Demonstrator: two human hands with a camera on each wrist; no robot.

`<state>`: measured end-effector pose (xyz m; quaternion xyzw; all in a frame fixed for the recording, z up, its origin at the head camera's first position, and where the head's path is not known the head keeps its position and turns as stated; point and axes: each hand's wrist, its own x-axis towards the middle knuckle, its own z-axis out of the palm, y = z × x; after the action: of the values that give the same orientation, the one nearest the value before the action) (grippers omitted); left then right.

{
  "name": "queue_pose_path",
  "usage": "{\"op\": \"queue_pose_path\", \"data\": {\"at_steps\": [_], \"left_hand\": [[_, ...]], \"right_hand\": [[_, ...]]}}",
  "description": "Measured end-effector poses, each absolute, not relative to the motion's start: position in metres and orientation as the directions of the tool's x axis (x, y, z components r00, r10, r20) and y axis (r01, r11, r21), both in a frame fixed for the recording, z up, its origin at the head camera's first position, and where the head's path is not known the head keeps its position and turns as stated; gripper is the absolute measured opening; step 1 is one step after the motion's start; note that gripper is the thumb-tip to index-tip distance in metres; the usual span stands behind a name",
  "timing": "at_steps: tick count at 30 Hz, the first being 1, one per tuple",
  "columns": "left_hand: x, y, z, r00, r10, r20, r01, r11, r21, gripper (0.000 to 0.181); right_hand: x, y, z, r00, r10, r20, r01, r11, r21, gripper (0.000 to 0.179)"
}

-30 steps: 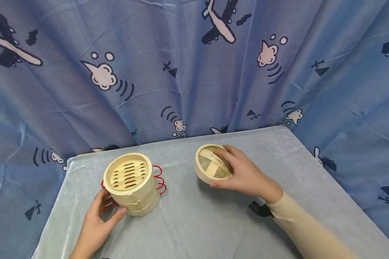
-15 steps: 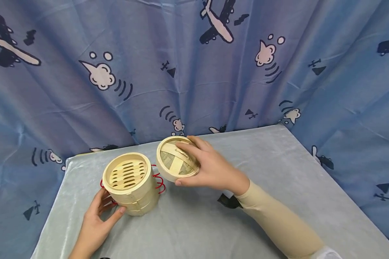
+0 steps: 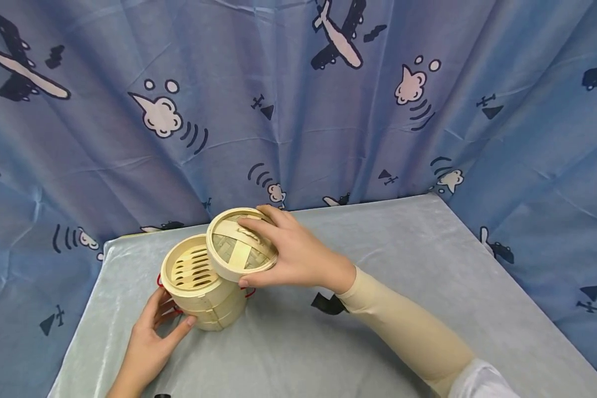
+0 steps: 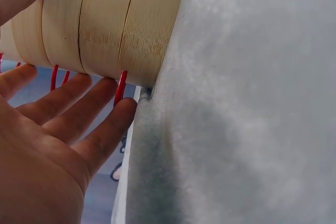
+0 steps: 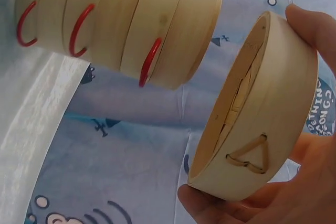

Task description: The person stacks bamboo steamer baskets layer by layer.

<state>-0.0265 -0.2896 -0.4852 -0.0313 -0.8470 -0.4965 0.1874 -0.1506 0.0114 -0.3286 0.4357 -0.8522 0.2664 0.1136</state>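
Note:
A round stack of bamboo steamer baskets (image 3: 214, 305) stands on the table at the left of the head view, its slatted top tier showing. My left hand (image 3: 151, 340) holds the stack low on its near left side, thumb in front and fingers behind. In the left wrist view its fingertips touch the wood beside the red loops. My right hand (image 3: 291, 251) grips the woven bamboo lid (image 3: 231, 246) by its rim, tilted, over the right part of the stack. The right wrist view shows the lid's hollow underside (image 5: 231, 103) facing the stack, with a gap between them.
A pale grey-blue cloth covers the table (image 3: 378, 342). Behind and to the right hangs a blue curtain (image 3: 298, 99) printed with planes and clouds. Several red loops (image 5: 150, 61) stick out from the stack's sides. A black strap (image 3: 328, 304) hangs below my right wrist.
My right hand has carried the lid leftward, from the middle of the table to over the stack's right edge. The left hand and the stack have stayed in place.

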Motion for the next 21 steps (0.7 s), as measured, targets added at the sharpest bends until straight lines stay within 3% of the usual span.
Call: {"op": "queue_pose_path", "data": {"at_steps": [21], "left_hand": [[-0.025, -0.291, -0.482, -0.926, -0.111, 0.36, 0.262, 0.5, 0.826, 0.083]], "right_hand": [[-0.15, -0.051, -0.328, -0.529, -0.785, 0.321, -0.845, 0.453, -0.285, 0.099]]}}
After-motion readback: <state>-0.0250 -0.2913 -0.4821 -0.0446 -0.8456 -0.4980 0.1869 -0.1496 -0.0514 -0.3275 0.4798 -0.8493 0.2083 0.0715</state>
